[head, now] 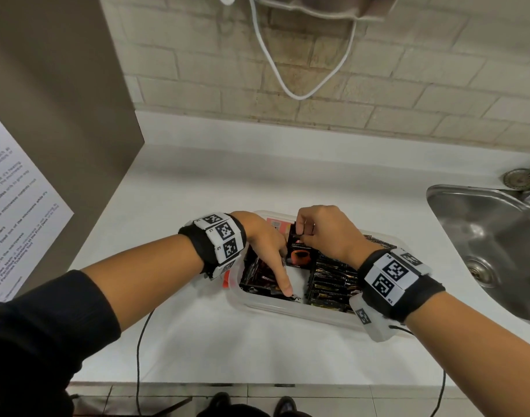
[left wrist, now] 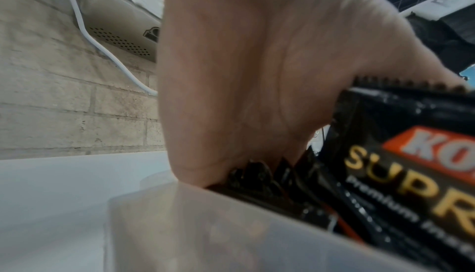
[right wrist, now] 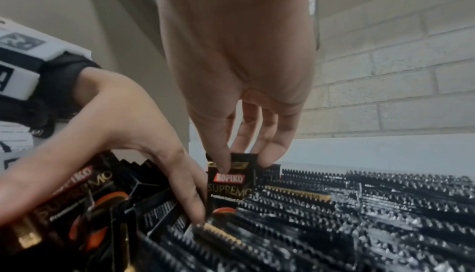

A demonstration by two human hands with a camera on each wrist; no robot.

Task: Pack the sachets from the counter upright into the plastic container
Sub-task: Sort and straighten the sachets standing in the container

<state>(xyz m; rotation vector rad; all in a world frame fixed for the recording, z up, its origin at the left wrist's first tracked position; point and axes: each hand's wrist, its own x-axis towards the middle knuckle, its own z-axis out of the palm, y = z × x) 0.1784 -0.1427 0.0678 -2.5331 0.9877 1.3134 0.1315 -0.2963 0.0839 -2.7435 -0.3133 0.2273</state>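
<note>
Head view shows both your hands inside a clear plastic container (head: 269,305) on a white counter (head: 197,188). Your right hand (head: 327,233) pinches the top edge of one black Kopiko sachet (head: 300,251) between thumb and fingertips (right wrist: 272,154), holding it upright at the far side of the container. Your left hand (head: 266,245) reaches down beside it, fingers extended and relaxed, pressing against the loose sachets (head: 257,275) leaning at the container's left end; its index finger points down into the gap between them and the packed row. To the right of the held sachet, under your right wrist, a tight row of sachets (head: 333,281) stands upright, serrated tops showing. A steel sink (head: 492,236) lies to the right, well apart. A white cable (head: 300,94) hangs against the brick wall (head: 408,70) behind.
</note>
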